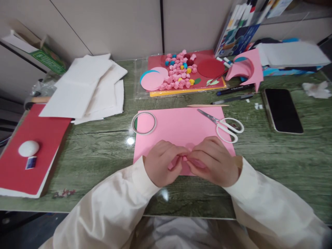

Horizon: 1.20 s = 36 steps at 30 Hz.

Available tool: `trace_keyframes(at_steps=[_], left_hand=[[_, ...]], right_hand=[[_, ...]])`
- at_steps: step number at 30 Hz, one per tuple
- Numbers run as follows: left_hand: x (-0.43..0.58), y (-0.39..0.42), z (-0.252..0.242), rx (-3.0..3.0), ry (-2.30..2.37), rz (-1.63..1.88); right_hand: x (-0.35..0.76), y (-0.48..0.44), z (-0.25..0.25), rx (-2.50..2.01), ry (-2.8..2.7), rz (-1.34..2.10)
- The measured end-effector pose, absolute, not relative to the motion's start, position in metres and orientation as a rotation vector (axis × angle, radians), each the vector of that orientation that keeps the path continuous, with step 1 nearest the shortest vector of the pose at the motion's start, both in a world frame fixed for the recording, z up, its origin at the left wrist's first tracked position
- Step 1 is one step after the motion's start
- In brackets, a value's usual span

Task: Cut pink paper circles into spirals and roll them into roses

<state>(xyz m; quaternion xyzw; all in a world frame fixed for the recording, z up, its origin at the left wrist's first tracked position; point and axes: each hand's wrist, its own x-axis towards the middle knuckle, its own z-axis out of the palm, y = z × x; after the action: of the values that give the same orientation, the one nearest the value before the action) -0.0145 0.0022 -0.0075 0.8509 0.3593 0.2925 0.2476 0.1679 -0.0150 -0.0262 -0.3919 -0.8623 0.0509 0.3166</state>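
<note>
My left hand point(166, 162) and my right hand point(214, 160) meet over a pink sheet of paper point(178, 124) on the table. Between their pinched fingertips is a small pink paper piece point(184, 158), mostly covered by the fingers; its exact shape is hard to make out. A roll of tape point(132, 123) rests on the sheet's left edge. White-handled scissors point(225, 128) lie partly open across its right side. Along the top edge lies a thin wooden stick point(207, 105).
Behind the sheet, a plastic-covered stack holds many small pink, blue and yellow paper pieces point(178, 71) beside a red circle point(211, 67). White papers point(77, 88) and a red pad point(33, 138) are left. Pens point(232, 99), a cut pink paper point(255, 65) and a phone point(284, 110) are right.
</note>
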Motion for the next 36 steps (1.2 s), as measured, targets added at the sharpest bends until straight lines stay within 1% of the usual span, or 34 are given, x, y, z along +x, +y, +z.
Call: trace_keyframes(at_steps=[6,14,27,36], left_hand=[[-0.016,0.004,-0.010,2.317,0.929,0.769],[-0.017,0.003,-0.006,2.144,0.939,0.754],[-0.013,0.003,-0.007,2.005,0.960,0.848],[-0.011,0.000,-0.016,1.771,0.917,0.955]], right_hand=[[0.167,-0.015,-0.026,-1.048,-2.264,0.210],[0.166,-0.015,-0.023,-1.052,-2.199,0.337],[0.167,-0.016,-0.018,-1.104,-2.112,0.318],[0.167,-0.016,-0.012,-1.113,-2.067,0.288]])
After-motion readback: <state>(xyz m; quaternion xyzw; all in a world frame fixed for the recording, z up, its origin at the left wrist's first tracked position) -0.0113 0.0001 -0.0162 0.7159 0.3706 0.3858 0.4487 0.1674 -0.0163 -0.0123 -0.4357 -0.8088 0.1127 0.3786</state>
